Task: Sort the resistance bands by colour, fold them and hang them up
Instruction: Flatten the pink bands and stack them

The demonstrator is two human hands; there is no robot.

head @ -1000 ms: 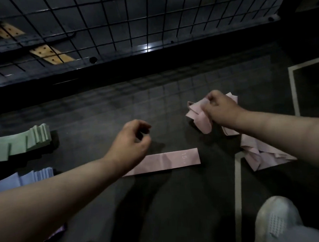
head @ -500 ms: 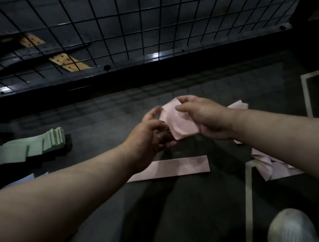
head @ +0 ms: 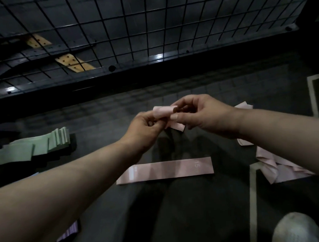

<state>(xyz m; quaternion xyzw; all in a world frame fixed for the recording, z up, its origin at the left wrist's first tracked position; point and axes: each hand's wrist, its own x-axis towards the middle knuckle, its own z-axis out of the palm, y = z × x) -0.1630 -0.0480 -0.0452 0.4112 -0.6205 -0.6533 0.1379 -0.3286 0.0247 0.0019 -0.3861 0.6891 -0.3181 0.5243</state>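
Pink band [head: 163, 111] runs left-to-right, pinched in fingers [head: 189, 101] of left hand [head: 142, 129] and right hand [head: 207, 117].

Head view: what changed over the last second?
The right hand lifted a crumpled pink band off the floor to the centre; the left hand, empty before, now pinches it too. The flat pink band, green stack and pink pile stayed put.

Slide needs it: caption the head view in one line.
Left hand and right hand pinch a pink band; a flat pink band lies on the floor, green bands stacked left.
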